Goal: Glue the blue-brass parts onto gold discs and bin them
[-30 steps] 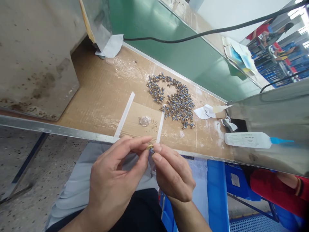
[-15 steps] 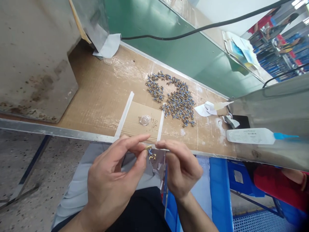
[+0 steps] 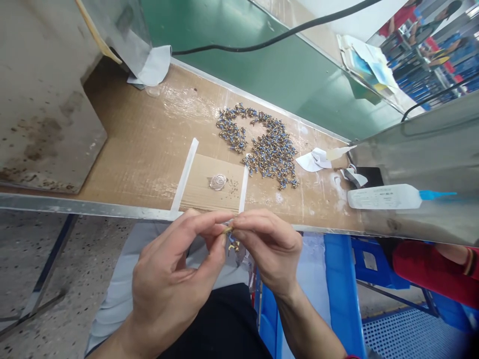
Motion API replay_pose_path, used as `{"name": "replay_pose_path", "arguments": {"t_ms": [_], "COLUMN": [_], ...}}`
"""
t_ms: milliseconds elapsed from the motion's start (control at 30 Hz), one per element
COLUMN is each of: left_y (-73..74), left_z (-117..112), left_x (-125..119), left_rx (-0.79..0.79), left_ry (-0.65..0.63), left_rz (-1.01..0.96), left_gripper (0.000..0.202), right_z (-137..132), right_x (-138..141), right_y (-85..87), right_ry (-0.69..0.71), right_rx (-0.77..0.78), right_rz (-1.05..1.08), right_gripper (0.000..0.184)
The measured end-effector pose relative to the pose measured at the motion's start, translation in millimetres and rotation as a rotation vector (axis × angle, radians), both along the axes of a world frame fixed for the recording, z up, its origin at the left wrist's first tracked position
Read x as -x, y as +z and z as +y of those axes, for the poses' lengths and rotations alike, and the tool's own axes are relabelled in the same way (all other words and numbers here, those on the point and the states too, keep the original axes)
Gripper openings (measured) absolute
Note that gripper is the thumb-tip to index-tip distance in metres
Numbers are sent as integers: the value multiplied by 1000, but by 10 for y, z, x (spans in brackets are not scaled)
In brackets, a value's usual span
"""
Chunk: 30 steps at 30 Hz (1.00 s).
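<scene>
My left hand and my right hand meet fingertip to fingertip just below the bench's front edge. Between them they pinch a tiny brass and blue part, with a second such piece dangling under it. Both hands are closed in a pinch. On the bench beyond lies a pile of several similar small brass and blue parts. A small clear round dish rests on a taped cardboard patch straight ahead of my fingers.
A white glue bottle with a blue tip lies at the right beside a metal housing. White paper scraps sit by the pile. A green belt runs behind the wooden bench. Blue crates stand below; another person's red sleeve shows at right.
My right fingers parted from the left half a second ago, showing the dangling piece, then closed back onto the part. The view has shifted slightly left and up.
</scene>
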<state>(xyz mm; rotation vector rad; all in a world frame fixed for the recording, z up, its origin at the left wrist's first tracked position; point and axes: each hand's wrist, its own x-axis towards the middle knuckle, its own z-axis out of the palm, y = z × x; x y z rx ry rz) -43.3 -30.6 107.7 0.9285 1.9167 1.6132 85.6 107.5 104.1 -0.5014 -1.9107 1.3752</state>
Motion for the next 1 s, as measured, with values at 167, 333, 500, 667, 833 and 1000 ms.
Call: {"name": "replay_pose_path", "arguments": {"t_ms": [167, 333, 500, 667, 833, 1000], "left_y": [24, 45, -25, -26, 55, 111], "left_z": [2, 43, 152, 290, 395, 474], "left_x": [-25, -33, 14, 4, -110, -196], "left_rx": [25, 22, -2, -25, -15, 24], "left_ry": [5, 28, 23, -43, -86, -70], "left_rz": [-60, -144, -712, -1128, -1307, -1416], "left_gripper": [35, 31, 34, 37, 33, 28], "right_z": [-14, -2, 56, 50, 35, 69], "right_x": [0, -17, -105, -215, -313, -424], "right_y": [-6, -8, -24, -65, -88, -74], "right_ry": [-23, -27, 15, 10, -46, -59], "right_rx": [-60, -51, 170, 307, 354, 330], "right_rz": [14, 1, -25, 52, 53, 114], "right_gripper": [30, 29, 19, 15, 12, 17]}}
